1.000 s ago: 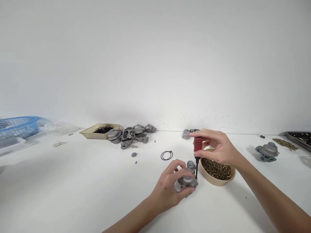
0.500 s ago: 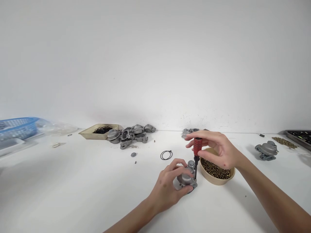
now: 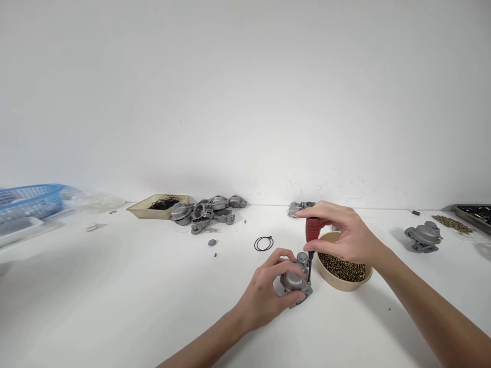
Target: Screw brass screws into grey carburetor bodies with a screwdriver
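A grey metal carburetor [image 3: 293, 281] rests on the white table, gripped around its sides by the fingers and thumb of my left hand [image 3: 264, 291]. My right hand [image 3: 345, 232] is closed on the red handle of a screwdriver [image 3: 312, 230], held nearly upright. The screwdriver's dark shaft runs down to the right edge of the carburetor, where its tip meets the metal; the screw under it is too small to make out. Just right of the carburetor stands a round cream bowl [image 3: 341, 286] full of brass-coloured screws, partly behind my right hand.
Beyond my hands lie two thin black rings [image 3: 263, 243]. Grey metal parts [image 3: 207, 212] are piled beside a tray [image 3: 140, 209] of black rings. Another carburetor [image 3: 424, 236] stands at right, near loose brass pieces [image 3: 452, 224] and a dark tray [image 3: 475, 214]. A blue basket [image 3: 30, 202] is far left.
The fingers of my right hand have shifted around the screwdriver handle, which leans slightly differently. My left hand stays on the carburetor. The view has moved a little.
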### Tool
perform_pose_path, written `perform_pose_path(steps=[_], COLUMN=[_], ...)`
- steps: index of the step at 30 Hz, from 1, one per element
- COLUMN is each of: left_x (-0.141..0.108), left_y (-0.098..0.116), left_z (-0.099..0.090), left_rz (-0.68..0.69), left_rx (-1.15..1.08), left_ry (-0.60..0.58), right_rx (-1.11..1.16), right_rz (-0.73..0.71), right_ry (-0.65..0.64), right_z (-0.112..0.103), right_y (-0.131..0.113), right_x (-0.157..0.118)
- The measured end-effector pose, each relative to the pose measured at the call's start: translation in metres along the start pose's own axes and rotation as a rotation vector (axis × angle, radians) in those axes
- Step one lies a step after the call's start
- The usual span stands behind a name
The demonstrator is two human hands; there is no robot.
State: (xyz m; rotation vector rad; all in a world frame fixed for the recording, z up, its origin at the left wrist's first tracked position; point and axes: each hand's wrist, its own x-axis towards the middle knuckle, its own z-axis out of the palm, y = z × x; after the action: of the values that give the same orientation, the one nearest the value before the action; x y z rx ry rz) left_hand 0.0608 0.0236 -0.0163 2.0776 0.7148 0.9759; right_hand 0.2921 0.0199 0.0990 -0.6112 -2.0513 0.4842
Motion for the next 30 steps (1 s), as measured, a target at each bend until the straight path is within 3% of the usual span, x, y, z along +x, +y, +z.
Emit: perform_pose_path(steps=[6, 10, 12, 15, 18, 25, 27, 30], left_x=[-0.0002, -0.0004, -0.0001, 0.0002, 0.0, -0.0002, -0.0001, -0.0001], left_y=[-0.0009, -0.0031, -0.0028, -0.0012, -0.0006, -0.0026, -0.0028, -0.0024], left_z=[0.0003, 0.002, 0.002, 0.0011, 0.0005, 0.0013, 0.0007, -0.0002], left_rz=[-0.021, -0.024, -0.024, -0.025, -0.04, -0.026, -0.015, -0.003], left_rx=[0.009, -0.023, -0.027, -0.019, -0.022, -0.042, -0.036, -0.032], left_ry=[-0.01, 0.003, 0.001, 0.0, -0.02, -0.028, -0.03, -0.021], right_rx=[0.169, 0.009, 0.02, 0.174, 0.183, -0.083, -0.023, 0.251], right_rz=[0.032, -0.024, -0.04, 0.023, 0.069, -0.149, -0.122, 0.007], right_ry=[-0.081, 0.006, -0.018, -0.089, -0.059, 0.031, -0.002, -0.117], right_z=[-0.0031, -0.0014, -0.0009, -0.0018, -0.0028, 0.0012, 0.0001, -0.005], right_y=[0.0, 0.0017, 0.001, -0.0015, -0.0011, 0.0047, 0.0025, -0.0012], right_x=[-0.0014, -0.0021, -0.0027, -0.0042, -0.0046, -0.0033, -0.0041, -0.0053])
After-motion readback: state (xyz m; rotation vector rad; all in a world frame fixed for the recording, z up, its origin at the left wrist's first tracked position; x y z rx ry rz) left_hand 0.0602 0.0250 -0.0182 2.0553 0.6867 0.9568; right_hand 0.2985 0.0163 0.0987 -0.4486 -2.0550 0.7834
